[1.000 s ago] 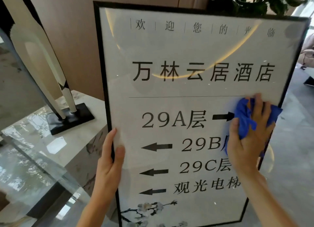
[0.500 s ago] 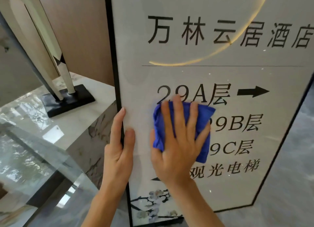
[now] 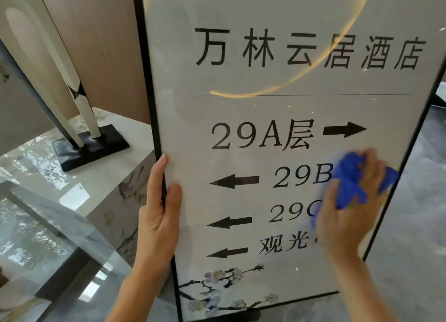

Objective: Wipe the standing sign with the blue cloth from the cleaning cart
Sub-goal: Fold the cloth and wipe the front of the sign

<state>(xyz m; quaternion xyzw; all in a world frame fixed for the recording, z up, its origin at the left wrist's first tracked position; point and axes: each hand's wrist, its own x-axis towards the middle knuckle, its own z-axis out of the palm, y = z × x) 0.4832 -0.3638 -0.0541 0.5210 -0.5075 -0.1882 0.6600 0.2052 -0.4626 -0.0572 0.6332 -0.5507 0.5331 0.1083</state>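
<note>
Pressing the cloth (image 3: pixel 354 181) on the sign (image 3: pixel 265 109) at four o'clock, the right hand (image 3: pixel 350 215) grips it; the left hand (image 3: pixel 159 215) grasps the frame's nine-o'clock edge.

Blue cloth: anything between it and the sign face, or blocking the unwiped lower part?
Nothing visible. The right hand presses the blue cloth straight onto the sign near its right edge. The left hand grips only the left frame edge, off the panel below.

Wood-panel wall (image 3: pixel 101 44) behind; pale marble counter (image 3: pixel 106 167) at left carrying white sculpture (image 3: pixel 48 63) on black base (image 3: pixel 91 148); glossy grey floor (image 3: pixel 410 225), glare patches.
</note>
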